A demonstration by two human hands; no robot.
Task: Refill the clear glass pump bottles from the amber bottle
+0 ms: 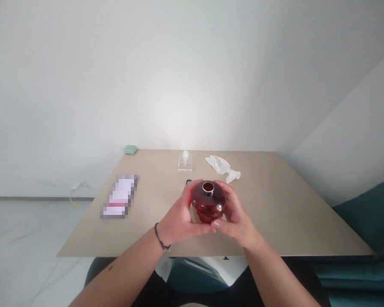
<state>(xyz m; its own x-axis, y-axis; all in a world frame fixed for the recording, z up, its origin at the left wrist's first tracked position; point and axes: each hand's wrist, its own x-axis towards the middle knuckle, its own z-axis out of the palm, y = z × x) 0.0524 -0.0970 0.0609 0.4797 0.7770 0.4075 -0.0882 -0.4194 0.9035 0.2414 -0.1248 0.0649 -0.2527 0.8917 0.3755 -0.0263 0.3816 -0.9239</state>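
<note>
- Vessel (208, 209): deep red, glossy, see-through in part; broad rounded shoulder, narrower body below.
- Top: silvery ring (208, 186) around a round, open mouth; mouth faces up and a little toward you. Pale highlights on the shoulder.
- Position: at the middle of the scene, over the near half of the table (275, 204). Contact with the tabletop: cannot tell.
- Your left hand (179, 219): curled around the vessel's left side, thumb across the near side.
- Your right hand (238, 217): cupped around the right side, thumb at the near side, close to the left thumb.
</note>
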